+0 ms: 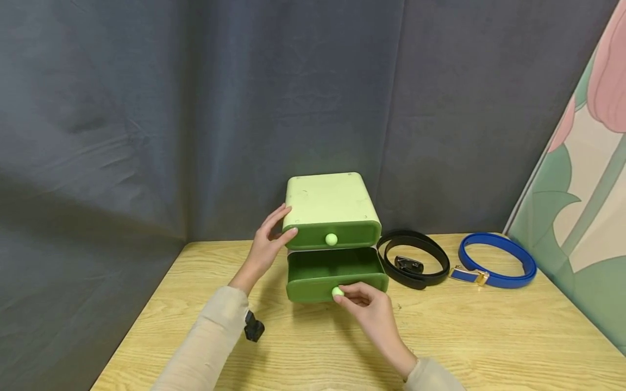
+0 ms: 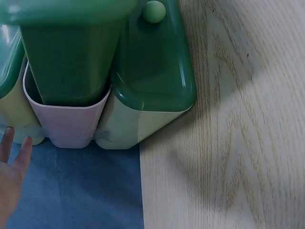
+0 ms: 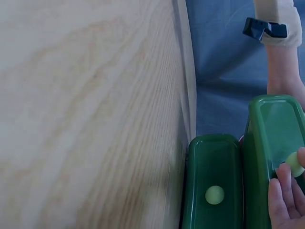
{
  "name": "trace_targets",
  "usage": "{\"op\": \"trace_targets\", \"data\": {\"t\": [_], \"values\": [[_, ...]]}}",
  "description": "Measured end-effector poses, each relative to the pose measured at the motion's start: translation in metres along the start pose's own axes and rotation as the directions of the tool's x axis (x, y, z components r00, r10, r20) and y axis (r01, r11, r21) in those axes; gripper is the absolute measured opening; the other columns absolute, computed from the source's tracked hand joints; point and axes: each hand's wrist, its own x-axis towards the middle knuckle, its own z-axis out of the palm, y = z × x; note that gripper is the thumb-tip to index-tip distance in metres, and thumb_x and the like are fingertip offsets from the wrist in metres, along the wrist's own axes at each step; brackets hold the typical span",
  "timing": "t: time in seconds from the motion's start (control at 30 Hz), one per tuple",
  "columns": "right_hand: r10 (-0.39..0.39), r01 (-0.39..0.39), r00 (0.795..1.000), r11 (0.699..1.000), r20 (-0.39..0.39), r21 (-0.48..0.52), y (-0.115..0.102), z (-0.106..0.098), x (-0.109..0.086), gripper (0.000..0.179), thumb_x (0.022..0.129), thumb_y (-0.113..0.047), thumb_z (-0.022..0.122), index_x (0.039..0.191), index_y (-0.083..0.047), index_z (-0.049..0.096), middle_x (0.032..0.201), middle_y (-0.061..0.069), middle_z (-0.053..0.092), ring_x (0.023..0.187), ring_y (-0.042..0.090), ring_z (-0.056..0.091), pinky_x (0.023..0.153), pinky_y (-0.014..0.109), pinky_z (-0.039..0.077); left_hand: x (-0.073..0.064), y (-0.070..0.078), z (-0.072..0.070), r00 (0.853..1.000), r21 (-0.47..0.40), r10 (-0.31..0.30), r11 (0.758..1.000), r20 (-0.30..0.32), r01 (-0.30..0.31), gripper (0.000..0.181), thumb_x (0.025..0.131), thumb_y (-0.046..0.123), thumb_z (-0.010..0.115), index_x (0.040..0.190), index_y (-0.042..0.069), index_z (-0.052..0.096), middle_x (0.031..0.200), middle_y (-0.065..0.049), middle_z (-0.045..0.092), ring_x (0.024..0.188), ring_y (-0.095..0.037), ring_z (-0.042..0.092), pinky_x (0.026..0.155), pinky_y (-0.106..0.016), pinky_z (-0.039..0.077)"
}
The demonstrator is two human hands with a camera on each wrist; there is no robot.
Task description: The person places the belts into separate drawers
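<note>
A small cabinet (image 1: 325,198) with a pale green shell and dark green drawers stands on the table. Its middle drawer (image 1: 308,290) is pulled out, and inside I see only bare green walls. My right hand (image 1: 374,315) pinches that drawer's round light green knob (image 1: 337,291) between thumb and fingers. On the cabinet's left side rests my left hand (image 1: 264,247), fingers extended and thumb at the front edge of the closed top drawer (image 1: 313,237). The left wrist view shows a closed bottom drawer (image 2: 155,67) beside the pulled-out one; from the head it is hidden.
Right of the cabinet lie a coiled black belt (image 1: 442,255) and, farther right, a coiled blue belt (image 1: 504,281) with a gold buckle. The wooden table (image 1: 489,336) meets a grey curtain (image 1: 293,98) behind and a flower-patterned panel (image 1: 587,217) on the right.
</note>
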Motion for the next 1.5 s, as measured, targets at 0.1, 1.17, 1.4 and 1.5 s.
{"op": "trace_targets", "data": {"t": [0.1,1.17,1.4,1.5], "values": [[0.003,-0.003,1.0,1.0,0.004,0.009,-0.002,-0.003,-0.006,0.016,0.077,0.001,0.083,0.091,-0.005,0.077,0.085,0.005,0.073,0.075,0.013,0.069,0.072,0.025,0.057,0.0,0.0,-0.001,1.0,0.0,-0.001,1.0,0.002,0.001,0.055,0.098,0.012,0.063,0.149,0.003,0.044,0.16,-0.012,0.027,0.144,-0.029,0.03,0.104,-0.052,0.039],[0.137,-0.134,0.985,0.99,0.105,-0.035,-0.004,-0.015,-0.035,0.019,0.08,-0.009,0.082,0.098,-0.004,0.078,0.09,0.008,0.075,0.08,0.013,0.072,0.074,0.023,0.056,0.001,-0.004,-0.002,1.0,-0.014,0.001,1.0,0.003,-0.001,0.056,0.097,0.012,0.065,0.148,0.004,0.044,0.16,-0.012,0.028,0.142,-0.03,0.033,0.104,-0.053,0.038],[0.121,-0.117,0.989,0.992,0.089,-0.057,-0.007,-0.025,-0.037,0.02,0.081,-0.009,0.081,0.1,-0.003,0.077,0.09,0.006,0.075,0.081,0.013,0.07,0.075,0.024,0.056,0.001,-0.004,-0.002,1.0,-0.005,-0.004,1.0,0.003,0.004,0.056,0.097,0.013,0.065,0.149,0.004,0.044,0.16,-0.011,0.027,0.142,-0.029,0.034,0.103,-0.049,0.039],[0.1,-0.092,0.992,0.991,0.072,-0.098,-0.01,-0.034,-0.038,0.017,0.082,-0.01,0.081,0.098,-0.007,0.077,0.088,0.001,0.074,0.08,0.011,0.069,0.076,0.025,0.056,0.001,-0.004,-0.002,1.0,-0.008,-0.005,1.0,0.005,0.005,0.056,0.097,0.013,0.064,0.149,0.004,0.044,0.16,-0.011,0.028,0.141,-0.028,0.034,0.103,-0.048,0.04]]}}
